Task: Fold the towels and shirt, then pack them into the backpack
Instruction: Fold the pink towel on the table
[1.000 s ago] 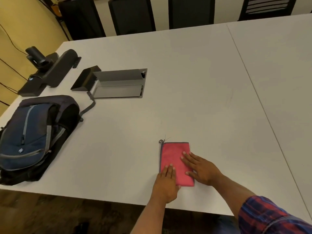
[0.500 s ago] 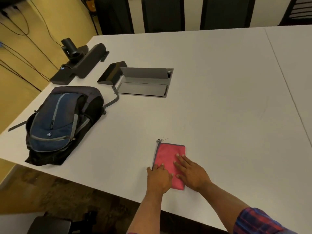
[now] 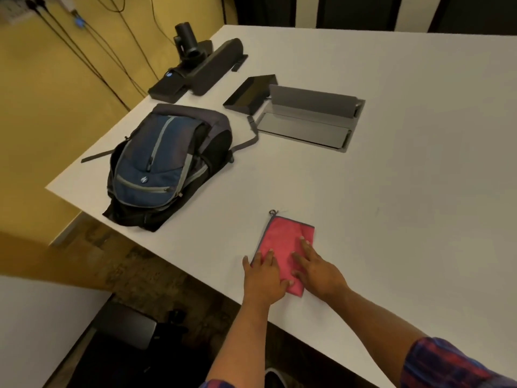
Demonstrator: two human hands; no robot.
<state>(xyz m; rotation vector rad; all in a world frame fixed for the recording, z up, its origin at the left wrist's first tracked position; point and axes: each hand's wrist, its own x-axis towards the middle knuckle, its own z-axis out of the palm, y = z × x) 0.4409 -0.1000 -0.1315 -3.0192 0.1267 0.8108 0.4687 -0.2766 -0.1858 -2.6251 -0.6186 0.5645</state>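
Towel: your folded red towel (image 3: 282, 247) lies flat on the white tabletop (image 3: 405, 205), close to the near edge, with a small loop at its far left corner.
Left hand: your left hand (image 3: 264, 277) rests flat on the near left part of the towel, fingers straight and a little spread; the outer fingers reach past the towel's left edge onto the tabletop.
Right hand: your right hand (image 3: 317, 271) presses flat on the right part of the towel, fingers straight and pointing away from you.
Backpack: the blue and black backpack (image 3: 165, 166) lies on the tabletop to the left, well apart from the towel.
Behind the backpack: a black camera (image 3: 187, 40) on its base, and an open grey cable box (image 3: 307, 121) set in the tabletop.
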